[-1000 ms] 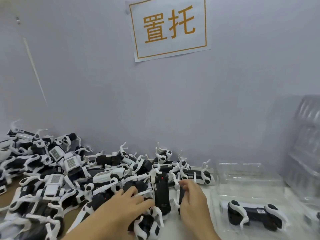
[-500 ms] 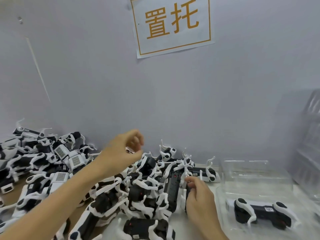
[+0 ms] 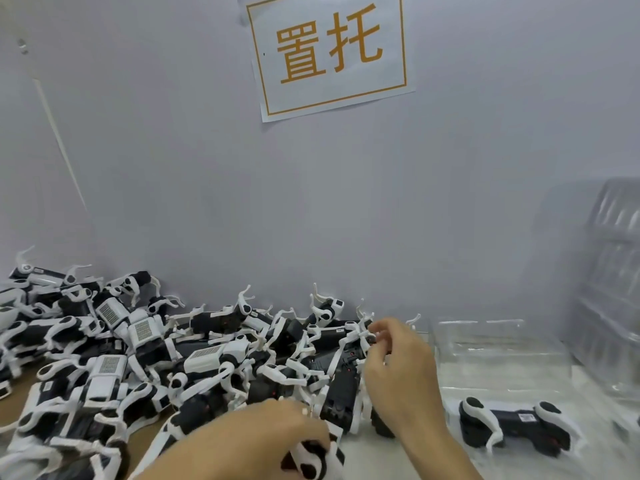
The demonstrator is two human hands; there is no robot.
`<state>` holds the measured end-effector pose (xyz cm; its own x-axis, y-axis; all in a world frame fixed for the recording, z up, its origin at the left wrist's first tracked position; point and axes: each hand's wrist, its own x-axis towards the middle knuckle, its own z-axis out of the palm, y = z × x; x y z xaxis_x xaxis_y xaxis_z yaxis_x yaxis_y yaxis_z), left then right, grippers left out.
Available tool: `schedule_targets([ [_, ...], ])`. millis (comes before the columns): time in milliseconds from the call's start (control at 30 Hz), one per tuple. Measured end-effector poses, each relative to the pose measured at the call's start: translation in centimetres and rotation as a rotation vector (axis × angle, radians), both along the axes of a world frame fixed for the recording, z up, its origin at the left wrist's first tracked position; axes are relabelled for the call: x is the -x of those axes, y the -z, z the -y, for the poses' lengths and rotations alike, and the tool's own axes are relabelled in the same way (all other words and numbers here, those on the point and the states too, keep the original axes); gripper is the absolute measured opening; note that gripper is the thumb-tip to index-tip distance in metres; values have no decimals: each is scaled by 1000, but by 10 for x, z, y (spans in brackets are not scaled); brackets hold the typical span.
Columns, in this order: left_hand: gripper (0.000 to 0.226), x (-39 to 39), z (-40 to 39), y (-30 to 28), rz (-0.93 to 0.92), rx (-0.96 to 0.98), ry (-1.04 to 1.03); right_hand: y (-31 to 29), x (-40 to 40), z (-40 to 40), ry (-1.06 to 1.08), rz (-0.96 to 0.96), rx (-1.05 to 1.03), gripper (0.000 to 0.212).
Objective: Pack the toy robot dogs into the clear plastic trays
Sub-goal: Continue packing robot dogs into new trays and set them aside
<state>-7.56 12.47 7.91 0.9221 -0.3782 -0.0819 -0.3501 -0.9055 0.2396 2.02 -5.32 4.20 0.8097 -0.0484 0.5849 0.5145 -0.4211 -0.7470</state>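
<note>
A heap of black-and-white toy robot dogs (image 3: 145, 358) covers the left and middle of the table. My left hand (image 3: 273, 438) comes in low at the bottom, its fingers curled over a dog (image 3: 313, 460) at the near edge of the heap. My right hand (image 3: 398, 368) is raised at the heap's right side and pinches a white leg (image 3: 358, 332) of a dog whose black body (image 3: 343, 393) lies below it. A clear plastic tray (image 3: 485, 329) stands to the right, with one dog (image 3: 512, 424) lying in its near part.
A tall stack of clear trays (image 3: 613, 289) stands at the far right against the grey wall. A paper sign (image 3: 329, 53) with orange characters hangs on the wall above. The wooden tabletop (image 3: 20, 386) shows at the left under the heap.
My left hand has dropped from above the heap onto a dog at the near edge. My right hand has risen from the table and now pinches a white leg.
</note>
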Motion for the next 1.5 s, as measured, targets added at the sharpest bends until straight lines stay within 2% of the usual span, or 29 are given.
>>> schedule_targets([
  [67, 38, -2, -12, -14, -67, 72, -39, -8, -5, 12, 28, -47, -11, 23],
  [200, 28, -8, -19, -39, 6, 654, -132, -22, -20, 42, 126, -166, -63, 25],
  [300, 31, -30, -22, -51, 158, 1061, -318, -28, -32, 58, 183, -275, -28, 29],
  [367, 38, -56, -20, -51, 195, 1287, -478, -30, -41, 62, 206, -346, 87, 34],
  [433, 29, -83, -15, -47, 197, 1498, -632, -32, -52, 62, 223, -400, 238, 35],
  [500, 25, -101, -8, -42, 176, 1694, -708, -34, -62, 62, 239, -450, 389, 25],
  [533, 29, -106, -3, -40, 136, 1749, -703, -34, -66, 64, 241, -483, 478, 16],
  [567, 45, -109, 3, -38, 72, 1757, -691, -32, -70, 67, 238, -522, 567, 10],
  [633, 79, -107, 14, -32, -49, 1683, -664, -27, -78, 74, 231, -617, 711, 16],
  [700, 85, -100, 24, -25, -35, 1503, -651, -22, -84, 79, 221, -687, 765, 19],
  [767, 73, -90, 30, -19, 46, 1362, -597, -19, -88, 82, 239, -683, 784, 21],
  [900, 35, -63, 33, -15, 185, 1263, -517, -21, -88, 80, 312, -563, 791, 15],
  [1000, 19, -46, 29, -17, 272, 1260, -489, -38, -77, 73, 386, -421, 678, 19],
  [1100, 16, -42, 23, -19, 346, 1213, -473, -59, -59, 57, 348, -270, 480, 18],
  [1233, 14, -46, 16, -19, 386, 1210, -470, -74, -9, 22, 101, 1, 267, 36],
  [1333, 13, -47, 10, -21, 390, 1322, -525, -71, 32, -7, -164, 111, 288, 39],
  [1433, 44, -44, 2, -27, 312, 1509, -544, -60, 53, -26, -306, 161, 348, 41],
  [1500, 56, -45, -2, -28, 287, 1601, -584, -53, 54, -29, -346, 194, 318, 37],
])
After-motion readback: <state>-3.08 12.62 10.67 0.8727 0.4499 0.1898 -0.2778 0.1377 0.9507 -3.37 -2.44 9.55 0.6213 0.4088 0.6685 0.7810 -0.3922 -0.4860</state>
